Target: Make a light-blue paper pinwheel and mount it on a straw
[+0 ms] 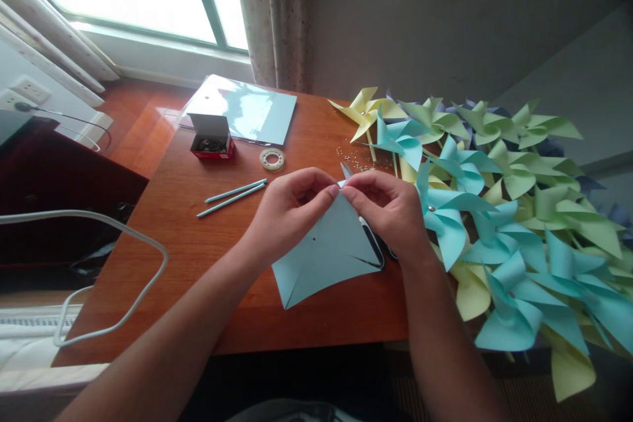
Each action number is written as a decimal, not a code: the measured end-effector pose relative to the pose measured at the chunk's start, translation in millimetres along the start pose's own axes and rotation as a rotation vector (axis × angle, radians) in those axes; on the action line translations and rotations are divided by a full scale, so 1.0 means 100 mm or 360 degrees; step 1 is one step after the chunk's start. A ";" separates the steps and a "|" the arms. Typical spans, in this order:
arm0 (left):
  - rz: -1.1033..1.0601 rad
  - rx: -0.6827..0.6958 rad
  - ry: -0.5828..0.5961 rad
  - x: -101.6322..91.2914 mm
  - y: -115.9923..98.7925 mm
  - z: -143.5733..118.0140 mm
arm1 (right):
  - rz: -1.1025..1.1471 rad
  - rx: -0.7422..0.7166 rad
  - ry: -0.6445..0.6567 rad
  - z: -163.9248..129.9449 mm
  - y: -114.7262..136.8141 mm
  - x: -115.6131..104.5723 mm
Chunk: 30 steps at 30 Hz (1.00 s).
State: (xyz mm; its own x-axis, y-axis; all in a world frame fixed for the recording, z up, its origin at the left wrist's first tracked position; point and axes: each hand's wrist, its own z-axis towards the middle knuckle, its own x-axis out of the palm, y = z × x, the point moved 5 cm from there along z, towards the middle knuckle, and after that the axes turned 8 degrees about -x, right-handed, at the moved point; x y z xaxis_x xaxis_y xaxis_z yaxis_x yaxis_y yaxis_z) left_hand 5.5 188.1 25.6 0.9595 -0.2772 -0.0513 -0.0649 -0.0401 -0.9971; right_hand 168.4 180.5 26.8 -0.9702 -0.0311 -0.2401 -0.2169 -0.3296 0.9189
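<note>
Pinching the top corner of a light blue square paper sheet (329, 247), the left hand (289, 211) and right hand (390, 211) met fingertip to fingertip, each grip pressed together on that corner. That sheet lay on the reddish wooden surface (198, 237), partly over black-handled scissors (373, 244). Finished blue and yellow-green paper pinwheels (494, 211) were heaped just right of it, two pale blue sticks (232, 198) off left.
</note>
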 end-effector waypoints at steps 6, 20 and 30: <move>-0.0011 -0.0001 -0.0001 0.00 0.02 -0.01 | -0.0074 -0.0050 0.0014 0.01 0.03 0.01; 0.0163 0.0040 -0.0088 0.02 0.01 0.00 | -0.0212 -0.0056 -0.0006 0.02 0.06 0.04; 0.0158 0.0032 -0.0158 0.00 -0.01 -0.01 | -0.0072 -0.0006 0.0044 0.02 0.05 0.06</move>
State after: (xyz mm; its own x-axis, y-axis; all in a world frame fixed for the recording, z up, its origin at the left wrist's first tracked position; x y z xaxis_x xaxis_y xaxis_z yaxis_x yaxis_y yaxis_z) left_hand 5.2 187.3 27.2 0.9711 -0.1824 -0.1540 -0.1562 0.0023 -0.9877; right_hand 161.3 180.6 30.9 -0.9561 -0.0422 -0.2899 -0.2599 -0.3349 0.9057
